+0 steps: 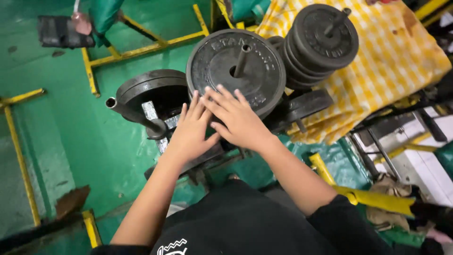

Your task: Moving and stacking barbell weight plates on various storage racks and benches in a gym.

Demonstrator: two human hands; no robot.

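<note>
A large black iron weight plate (255,56) hangs on a peg of a weight rack, facing me. My right hand (238,120) lies flat against its lower face, fingers spread. My left hand (191,130) rests beside it, partly under the right hand's fingers, touching the plate's lower left rim. Neither hand wraps around anything. A stack of smaller black plates (323,40) sits on another peg to the right. To the left, a dark plate (148,87) hangs behind an empty steel peg (130,112).
A yellow-and-white checked cloth (391,61) covers something at the right. Yellow metal frames (141,47) stand on the green floor (61,137). A yellow bar (358,193) runs at lower right, near rags and a metal frame over white tiles.
</note>
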